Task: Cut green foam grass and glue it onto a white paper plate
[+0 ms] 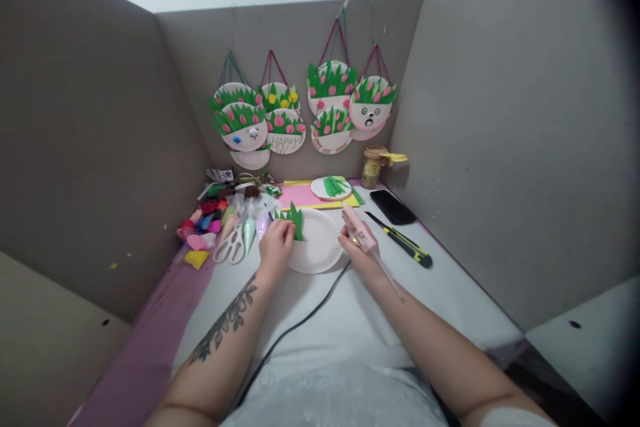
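A white paper plate [317, 250] lies on the table in front of me, between my two hands. Green paper grass [297, 219] stands up along its upper left edge. My left hand [277, 243] is closed, its thumb and fingers pinching the base of the green paper and resting over the plate's left side. Just right of the plate, my right hand [359, 253] grips a pink hot glue gun [361, 230], nozzle pointing up and away from me. A clear glue stick [390, 275] juts from the gun's rear end.
White scissors [231, 245], piping bags [249, 230] and coloured clay packets [197, 258] crowd the left. Behind are pink paper [299, 195] and another plate [319, 188]. A utility knife [405, 245], phone [393, 207] and jar [371, 168] sit right. Decorated plates [333, 141] hang on the partition.
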Demonstrator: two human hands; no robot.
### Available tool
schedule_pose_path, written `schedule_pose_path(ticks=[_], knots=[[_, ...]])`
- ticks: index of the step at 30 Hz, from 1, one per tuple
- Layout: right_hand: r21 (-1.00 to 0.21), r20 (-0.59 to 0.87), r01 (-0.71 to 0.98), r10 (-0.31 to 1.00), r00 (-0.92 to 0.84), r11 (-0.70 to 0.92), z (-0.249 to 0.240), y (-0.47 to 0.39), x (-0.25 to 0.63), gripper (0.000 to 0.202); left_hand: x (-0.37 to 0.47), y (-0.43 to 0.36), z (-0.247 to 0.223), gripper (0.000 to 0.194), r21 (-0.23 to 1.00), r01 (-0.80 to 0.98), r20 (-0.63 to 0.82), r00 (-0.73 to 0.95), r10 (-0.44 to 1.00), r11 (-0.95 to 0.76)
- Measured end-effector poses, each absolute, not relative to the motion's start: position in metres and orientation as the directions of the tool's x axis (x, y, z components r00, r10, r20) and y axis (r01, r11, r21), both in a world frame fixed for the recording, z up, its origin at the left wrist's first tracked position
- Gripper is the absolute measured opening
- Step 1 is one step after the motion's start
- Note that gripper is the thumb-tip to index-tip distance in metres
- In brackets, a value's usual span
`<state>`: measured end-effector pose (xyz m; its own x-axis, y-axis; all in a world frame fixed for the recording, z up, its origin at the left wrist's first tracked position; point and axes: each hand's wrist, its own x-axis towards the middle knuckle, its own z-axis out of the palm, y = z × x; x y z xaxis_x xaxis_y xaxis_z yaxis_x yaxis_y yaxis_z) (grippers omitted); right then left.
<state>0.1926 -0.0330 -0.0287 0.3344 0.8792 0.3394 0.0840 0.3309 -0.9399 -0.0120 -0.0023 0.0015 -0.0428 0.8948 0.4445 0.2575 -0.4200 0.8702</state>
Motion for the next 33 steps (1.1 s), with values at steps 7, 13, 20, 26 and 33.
schedule_pose_path(ticks=[7,13,20,26,33], knots=[[-0.931,0.364,0.091,0.870,0.333,0.355,-0.031,-0.032,0.192,0.029,-0.007,-0.006,0.001,0.014,0.734,0.594,0.397,0.018,0.917,-0.329],[-0.924,0.381,0.108,0.866,0.323,0.366,-0.037,-0.029,0.193,0.028,-0.003,-0.009,0.003,0.027,0.326,0.909,0.326,0.149,0.934,-0.259],[-0.908,0.412,0.204,0.868,0.277,0.366,-0.039,-0.030,0.198,0.025,-0.004,-0.008,0.002,0.028,0.276,0.927,0.310,0.163,0.937,-0.253],[-0.906,0.407,0.237,0.872,0.272,0.350,-0.036,-0.032,0.199,0.024,-0.005,-0.005,-0.002,0.026,0.356,0.890,0.377,0.143,0.915,-0.286],[-0.908,0.397,0.249,0.879,0.264,0.336,-0.035,-0.035,0.199,0.027,0.001,-0.005,0.002,0.021,0.403,0.869,0.369,0.133,0.920,-0.288]])
